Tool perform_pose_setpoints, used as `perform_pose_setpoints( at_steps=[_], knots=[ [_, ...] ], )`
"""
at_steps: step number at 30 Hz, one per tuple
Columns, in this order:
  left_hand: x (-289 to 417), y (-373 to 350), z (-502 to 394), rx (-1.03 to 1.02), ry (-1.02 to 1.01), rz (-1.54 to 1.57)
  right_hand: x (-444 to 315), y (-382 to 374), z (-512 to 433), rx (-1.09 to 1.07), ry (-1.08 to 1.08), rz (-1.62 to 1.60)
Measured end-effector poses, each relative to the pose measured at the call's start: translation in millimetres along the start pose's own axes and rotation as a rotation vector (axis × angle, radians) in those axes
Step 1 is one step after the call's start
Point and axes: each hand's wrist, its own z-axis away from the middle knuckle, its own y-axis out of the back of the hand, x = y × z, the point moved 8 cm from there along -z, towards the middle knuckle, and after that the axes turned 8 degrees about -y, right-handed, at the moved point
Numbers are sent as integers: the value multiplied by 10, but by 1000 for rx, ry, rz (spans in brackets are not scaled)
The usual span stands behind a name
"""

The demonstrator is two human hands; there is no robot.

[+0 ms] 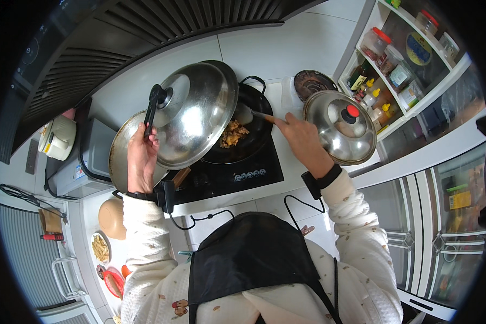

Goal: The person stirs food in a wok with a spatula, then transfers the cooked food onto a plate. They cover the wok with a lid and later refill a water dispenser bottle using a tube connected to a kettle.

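Note:
My left hand [142,158] grips the black handle of a large domed metal lid [198,121], which is raised and tilted over the left part of a black wok [263,101]. My right hand [301,139] holds the wooden handle of a spatula [245,114], whose metal blade is inside the wok. Browned pieces of food [234,133] lie in the wok below the blade. The wok sits on a black cooktop [243,166]. The lid hides part of the wok.
Right of the wok are another domed lid with a red-topped knob [334,121] and a dark round pan [314,83]. Shelves [405,73] with jars and bottles stand farther right. A pale metal pan [125,146] is behind my left hand; a plate of cut food [100,248] lies lower left.

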Motion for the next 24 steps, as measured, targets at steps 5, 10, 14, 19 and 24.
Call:
perform_pose_setpoints(
  at_steps=[5, 10, 14, 19, 24],
  knots=[
    [-54, -183, -118, -71, 26, -30, -166, -172, -41, 156, 99, 89],
    [-177, -235, -141, -64, 62, -42, -58, -50, 228, 175, 72, -18],
    [-263, -304, -183, -69, 59, -81, 12, 34, 485, 34, -3, 155],
    [-375, -464, -241, -75, 46, -135, 42, 188, 620, 98, -1, 182],
    [-419, -521, -225, -67, 34, -156, 559, 33, 899, -189, -465, -391]
  ],
)
